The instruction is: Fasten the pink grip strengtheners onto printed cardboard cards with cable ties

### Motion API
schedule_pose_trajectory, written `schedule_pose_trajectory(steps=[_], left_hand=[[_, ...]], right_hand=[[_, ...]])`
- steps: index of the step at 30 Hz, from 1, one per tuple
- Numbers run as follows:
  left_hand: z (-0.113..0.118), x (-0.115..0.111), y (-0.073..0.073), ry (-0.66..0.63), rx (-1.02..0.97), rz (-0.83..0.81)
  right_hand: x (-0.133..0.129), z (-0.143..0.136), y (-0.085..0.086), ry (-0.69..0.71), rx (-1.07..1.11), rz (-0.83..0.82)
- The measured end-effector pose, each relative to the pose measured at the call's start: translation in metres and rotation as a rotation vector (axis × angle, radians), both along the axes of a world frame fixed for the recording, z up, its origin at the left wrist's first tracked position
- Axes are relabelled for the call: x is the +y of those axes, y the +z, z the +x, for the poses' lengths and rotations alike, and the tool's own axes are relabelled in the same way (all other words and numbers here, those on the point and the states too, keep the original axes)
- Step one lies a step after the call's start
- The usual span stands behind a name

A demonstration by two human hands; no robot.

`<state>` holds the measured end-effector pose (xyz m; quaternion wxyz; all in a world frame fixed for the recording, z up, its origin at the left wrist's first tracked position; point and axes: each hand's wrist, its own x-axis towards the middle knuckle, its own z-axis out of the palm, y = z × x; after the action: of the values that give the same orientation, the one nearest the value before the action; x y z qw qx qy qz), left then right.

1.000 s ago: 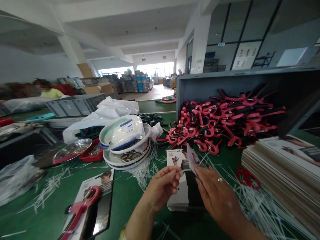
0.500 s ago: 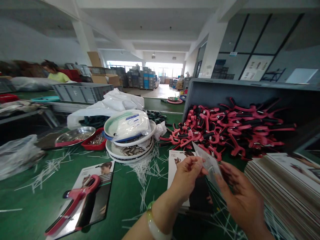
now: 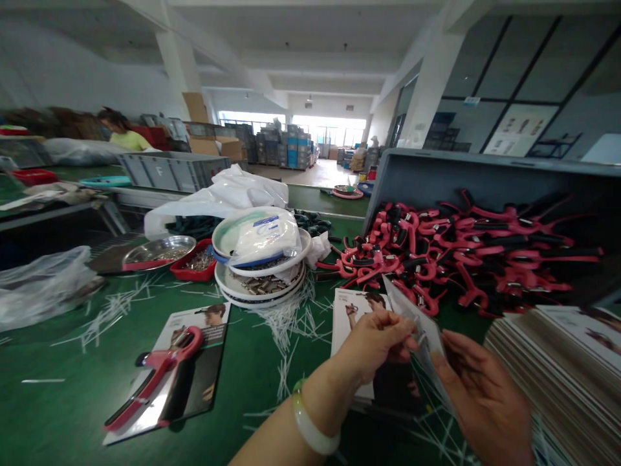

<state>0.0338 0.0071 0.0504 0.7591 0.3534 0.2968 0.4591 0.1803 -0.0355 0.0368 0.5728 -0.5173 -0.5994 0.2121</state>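
Note:
My right hand [image 3: 485, 388] grips a pale packaging card [image 3: 417, 323], held tilted on edge above the table. My left hand [image 3: 381, 343], with a green-and-white bangle at its wrist, has its fingers pinched against the card's face; whatever lies between them is too small to make out. Beneath both hands lies a stack of printed cards [image 3: 345, 317], partly covered by them. To the left, a pink-and-black hand grip tool [image 3: 162, 369] rests on another printed card [image 3: 208, 346], flat on the green table.
A tipped grey crate [image 3: 436, 169] spills many pink-and-black hand grips [image 3: 417, 249] behind my hands. Tall stacked cards [image 3: 557, 382] stand at right. White ties [image 3: 286, 323] lie scattered. Stacked trays [image 3: 259, 291], a red tray [image 3: 194, 262] and a steel dish [image 3: 160, 249] sit farther back. A co-worker [image 3: 123, 133] is far left.
The whole view has shifted, so things appear farther right. My hands remain on the card, its face now turned more edge-on, with the left fingers still pinched against it.

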Motion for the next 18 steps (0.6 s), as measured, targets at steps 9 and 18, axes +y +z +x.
schedule_pose_trajectory(steps=[9,18], left_hand=[[-0.005,-0.004,-0.010,0.238,0.036,0.068],[-0.059,-0.023,-0.014,0.158,0.580,0.294]], right_hand=[[-0.003,-0.003,-0.003,0.101,-0.510,0.270],[0.000,-0.027,-0.014,0.302,-0.825,0.580]])
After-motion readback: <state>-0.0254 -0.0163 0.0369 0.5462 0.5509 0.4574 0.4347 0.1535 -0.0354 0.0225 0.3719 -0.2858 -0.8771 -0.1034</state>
